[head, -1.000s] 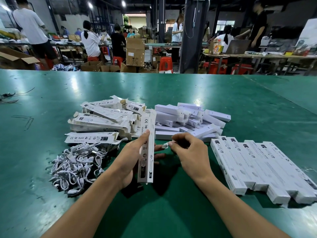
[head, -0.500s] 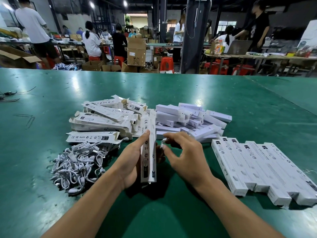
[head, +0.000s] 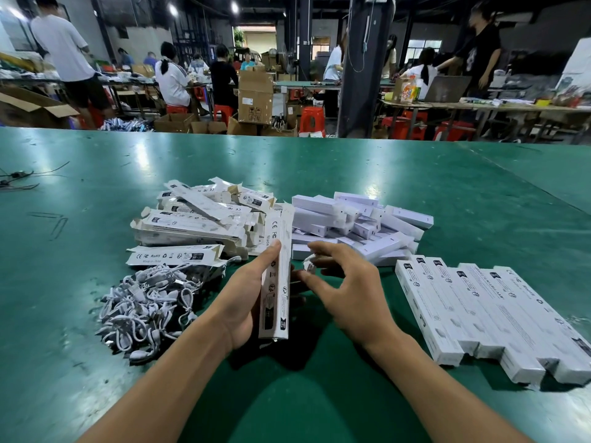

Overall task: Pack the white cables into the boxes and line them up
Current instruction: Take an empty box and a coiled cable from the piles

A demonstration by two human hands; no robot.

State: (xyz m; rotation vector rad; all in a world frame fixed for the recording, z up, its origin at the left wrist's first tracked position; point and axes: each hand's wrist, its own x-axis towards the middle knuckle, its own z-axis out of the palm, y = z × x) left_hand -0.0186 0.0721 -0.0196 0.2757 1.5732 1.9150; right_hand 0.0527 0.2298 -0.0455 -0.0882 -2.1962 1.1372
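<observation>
My left hand (head: pixel 240 305) grips a long white box (head: pixel 275 282) from the side, thumb lying up its printed face, the box pointing away from me. Just right of the box, my right hand (head: pixel 351 292) hovers with curled fingers. Its thumb and fingertips pinch a small white piece (head: pixel 309 266); whether this is a cable plug or a flap is unclear. A tangled pile of white cables (head: pixel 144 308) lies left of my left hand. A row of several packed boxes (head: pixel 495 314) lies side by side at the right.
On the green table (head: pixel 319 167), a heap of flat unpacked box sleeves (head: pixel 192 219) lies beyond the cables, and a loose heap of closed white boxes (head: pixel 355 222) lies beside it. Black wires (head: pixel 16 180) lie at the far left edge. People work at benches behind.
My left hand has turned the box more upright and nearer to me. My right hand's fingers have spread a little, still at the small white piece beside the box.
</observation>
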